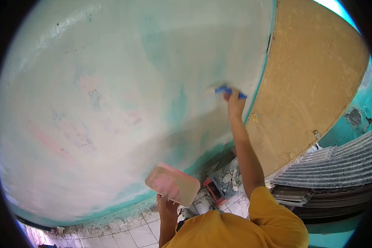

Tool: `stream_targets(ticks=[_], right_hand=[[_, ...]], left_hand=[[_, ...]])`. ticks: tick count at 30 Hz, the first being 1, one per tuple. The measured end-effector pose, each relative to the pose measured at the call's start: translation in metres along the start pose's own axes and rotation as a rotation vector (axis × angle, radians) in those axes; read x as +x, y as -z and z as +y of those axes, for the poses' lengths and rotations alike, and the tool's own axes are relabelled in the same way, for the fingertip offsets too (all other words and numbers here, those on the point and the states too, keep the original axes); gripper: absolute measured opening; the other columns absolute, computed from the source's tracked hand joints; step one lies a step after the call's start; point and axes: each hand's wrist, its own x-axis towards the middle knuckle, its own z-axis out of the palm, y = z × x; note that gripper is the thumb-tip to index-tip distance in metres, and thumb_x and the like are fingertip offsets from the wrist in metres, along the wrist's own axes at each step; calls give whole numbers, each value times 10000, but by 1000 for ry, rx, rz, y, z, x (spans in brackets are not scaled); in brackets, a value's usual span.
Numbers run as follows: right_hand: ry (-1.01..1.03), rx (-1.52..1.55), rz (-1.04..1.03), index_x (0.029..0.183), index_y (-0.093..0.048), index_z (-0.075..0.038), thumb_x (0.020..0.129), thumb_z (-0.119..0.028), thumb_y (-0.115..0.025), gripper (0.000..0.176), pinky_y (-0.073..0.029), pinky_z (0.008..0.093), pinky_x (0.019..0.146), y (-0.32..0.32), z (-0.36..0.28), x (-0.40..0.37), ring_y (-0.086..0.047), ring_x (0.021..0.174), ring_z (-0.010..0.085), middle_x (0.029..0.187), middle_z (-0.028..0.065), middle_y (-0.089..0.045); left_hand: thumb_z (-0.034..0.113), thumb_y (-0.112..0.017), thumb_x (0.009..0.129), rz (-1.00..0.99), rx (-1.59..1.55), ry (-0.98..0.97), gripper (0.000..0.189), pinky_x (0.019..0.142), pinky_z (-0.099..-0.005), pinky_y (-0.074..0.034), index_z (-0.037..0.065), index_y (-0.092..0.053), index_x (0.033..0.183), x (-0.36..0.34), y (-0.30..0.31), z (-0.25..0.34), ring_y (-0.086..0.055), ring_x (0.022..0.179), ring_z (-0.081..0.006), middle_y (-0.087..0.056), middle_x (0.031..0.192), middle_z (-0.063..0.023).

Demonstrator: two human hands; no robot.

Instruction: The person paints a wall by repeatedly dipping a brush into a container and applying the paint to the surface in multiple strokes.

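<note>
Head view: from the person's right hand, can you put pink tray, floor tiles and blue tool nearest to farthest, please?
1. Blue tool: gripped in the right hand.
2. Pink tray: lower down, in the left hand.
3. Floor tiles: down at the bottom.

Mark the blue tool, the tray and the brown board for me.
Blue tool (222, 89): head view, on the left part of its blue body.
Tray (180, 171): head view, on its upper rim.
Brown board (312, 82): head view, middle of its flat face.

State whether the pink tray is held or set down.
Held: the left hand grips the tray at its near edge, above the floor.
</note>
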Motion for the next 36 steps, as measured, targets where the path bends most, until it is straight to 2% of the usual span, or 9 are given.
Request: stream_targets(ticks=[4, 7, 10, 12, 17, 19, 21, 28, 36], right_hand=[[88, 226, -159, 1089, -571, 36, 1000, -202, -437, 287, -564, 316, 786, -41, -98, 31, -667, 822, 212, 951, 131, -650], [87, 352, -240, 1133, -557, 47, 1011, -232, -436, 328, -556, 327, 838, -40, -97, 47, -663, 895, 225, 1001, 146, -647], [-52, 345, -152, 1187, -527, 58, 1011, -275, -458, 383, -553, 332, 867, -8, -33, 30, -663, 934, 232, 1037, 162, -642], [-137, 243, -47, 1197, -507, 64, 1000, -287, -498, 403, -555, 331, 868, 26, 33, 8, -664, 952, 238, 1062, 169, -637], [-368, 159, 86, 1033, -547, 31, 972, -257, -546, 294, -562, 334, 757, 96, 125, -29, -674, 820, 221, 930, 143, -660], [-389, 54, 28, 969, -544, 17, 958, -234, -551, 251, -556, 320, 722, 101, 118, -27, -669, 761, 221, 869, 138, -652], [-244, -12, -132, 970, -554, 31, 945, -210, -557, 243, -551, 308, 691, 92, 110, 1, -669, 742, 214, 876, 132, -649], [-23, 322, -240, 1018, -548, 66, 966, -174, -511, 248, -576, 319, 752, -17, -90, 47, -692, 817, 233, 938, 156, -650], [83, 235, -335, 1002, -568, 39, 956, -259, -572, 301, -550, 342, 723, 35, -110, 3, -664, 723, 216, 892, 142, -651]], left_hand=[[351, -567, 909, -22, -3, -4, 564, 864, -385, -528, 111, -369, 1379, 0, 2, -21, -557, 1147, -252, -517, 1276, -89], [348, -548, 922, 12, -18, 7, 528, 843, -354, -528, 111, -387, 1366, -9, -18, -29, -573, 1122, -236, -536, 1256, -82], [369, -558, 914, 24, -8, -13, 543, 861, -377, -521, 111, -389, 1361, -14, -32, -39, -562, 1137, -247, -524, 1269, -82], [280, -608, 849, 115, -52, 32, 610, 918, -498, -506, 112, -344, 1372, -17, -34, -48, -522, 1188, -325, -475, 1306, -124], [259, -592, 861, 152, -23, 66, 586, 909, -490, -510, 110, -346, 1372, -23, -49, -60, -527, 1186, -317, -474, 1316, -121], [254, -590, 864, 140, -21, 70, 585, 907, -487, -511, 109, -344, 1375, -24, -53, -65, -529, 1185, -311, -476, 1314, -117], [258, -616, 858, 113, -13, 58, 618, 903, -475, -511, 113, -334, 1388, -26, -55, -71, -534, 1182, -297, -483, 1314, -110], [284, -660, 854, 132, -38, 49, 651, 913, -437, -498, 108, -338, 1392, -28, -67, -75, -536, 1186, -275, -500, 1306, -91], [262, -644, 897, 65, -14, -158, 674, 923, -424, -487, 85, -272, 1431, -17, -93, -57, -517, 1215, -276, -460, 1345, -123]])
